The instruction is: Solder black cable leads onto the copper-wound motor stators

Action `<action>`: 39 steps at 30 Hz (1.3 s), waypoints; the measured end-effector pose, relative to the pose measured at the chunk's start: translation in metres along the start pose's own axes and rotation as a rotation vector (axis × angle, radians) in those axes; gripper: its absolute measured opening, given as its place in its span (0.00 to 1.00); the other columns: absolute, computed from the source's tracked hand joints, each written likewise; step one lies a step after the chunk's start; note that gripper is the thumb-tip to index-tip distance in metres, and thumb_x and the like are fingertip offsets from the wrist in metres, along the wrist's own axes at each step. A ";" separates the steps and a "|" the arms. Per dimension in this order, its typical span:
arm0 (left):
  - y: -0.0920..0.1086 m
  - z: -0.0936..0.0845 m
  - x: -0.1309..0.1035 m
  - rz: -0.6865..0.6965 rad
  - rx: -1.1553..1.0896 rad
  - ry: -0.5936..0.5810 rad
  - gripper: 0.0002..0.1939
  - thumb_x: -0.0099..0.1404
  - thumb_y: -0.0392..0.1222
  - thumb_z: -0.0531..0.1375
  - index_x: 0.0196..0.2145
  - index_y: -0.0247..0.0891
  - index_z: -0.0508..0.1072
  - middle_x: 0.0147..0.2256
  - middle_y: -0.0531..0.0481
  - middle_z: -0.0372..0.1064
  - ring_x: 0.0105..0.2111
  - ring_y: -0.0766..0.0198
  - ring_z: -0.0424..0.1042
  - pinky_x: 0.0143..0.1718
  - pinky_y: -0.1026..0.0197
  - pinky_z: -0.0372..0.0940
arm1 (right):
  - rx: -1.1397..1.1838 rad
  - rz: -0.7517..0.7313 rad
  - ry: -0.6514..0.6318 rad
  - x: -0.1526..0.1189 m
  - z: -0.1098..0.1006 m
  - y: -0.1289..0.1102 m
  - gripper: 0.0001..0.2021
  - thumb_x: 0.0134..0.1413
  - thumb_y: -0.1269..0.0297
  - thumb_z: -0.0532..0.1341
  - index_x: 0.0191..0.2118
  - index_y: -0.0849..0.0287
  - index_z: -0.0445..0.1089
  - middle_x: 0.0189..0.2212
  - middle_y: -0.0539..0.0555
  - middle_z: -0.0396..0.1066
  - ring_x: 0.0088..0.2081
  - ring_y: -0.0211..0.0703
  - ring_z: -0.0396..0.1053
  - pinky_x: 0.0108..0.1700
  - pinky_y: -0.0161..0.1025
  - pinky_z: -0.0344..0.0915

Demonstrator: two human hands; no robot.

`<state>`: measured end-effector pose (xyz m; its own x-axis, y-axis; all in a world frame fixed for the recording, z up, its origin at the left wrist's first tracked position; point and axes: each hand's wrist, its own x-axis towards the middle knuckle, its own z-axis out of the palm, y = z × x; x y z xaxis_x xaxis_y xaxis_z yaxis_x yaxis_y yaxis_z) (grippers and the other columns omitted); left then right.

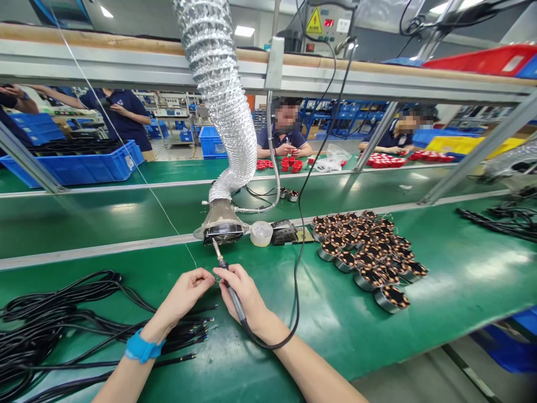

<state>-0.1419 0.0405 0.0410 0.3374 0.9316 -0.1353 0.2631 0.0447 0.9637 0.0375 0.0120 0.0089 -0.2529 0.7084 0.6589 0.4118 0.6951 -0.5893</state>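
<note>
- Both closed: your left hand [193,288] pinches a thin pale wire [165,215]; your right hand [244,294] grips a grey-and-black, pencil-shaped soldering iron [236,304].
- Iron's tip [217,249]: raised near the mouth of a grey conical hood [222,215].
- At left: long black cables [33,341].

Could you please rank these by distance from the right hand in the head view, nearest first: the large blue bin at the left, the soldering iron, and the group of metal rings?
From the right hand:
1. Soldering iron: held in it.
2. Metal rings: on the green bench, to the right.
3. Large blue bin: far left, across the bench.
</note>
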 end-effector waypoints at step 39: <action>-0.002 -0.001 -0.004 -0.052 0.111 -0.067 0.21 0.58 0.58 0.59 0.29 0.34 0.69 0.23 0.57 0.56 0.23 0.69 0.49 0.24 0.64 0.44 | 0.004 -0.056 0.388 -0.006 -0.026 -0.033 0.09 0.57 0.69 0.54 0.31 0.56 0.71 0.20 0.48 0.73 0.19 0.38 0.66 0.28 0.38 0.60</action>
<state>-0.1443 0.0372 0.0399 0.3795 0.9027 -0.2028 0.3792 0.0482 0.9241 0.0484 -0.0183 0.0367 0.0757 0.5707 0.8176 0.4029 0.7326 -0.5486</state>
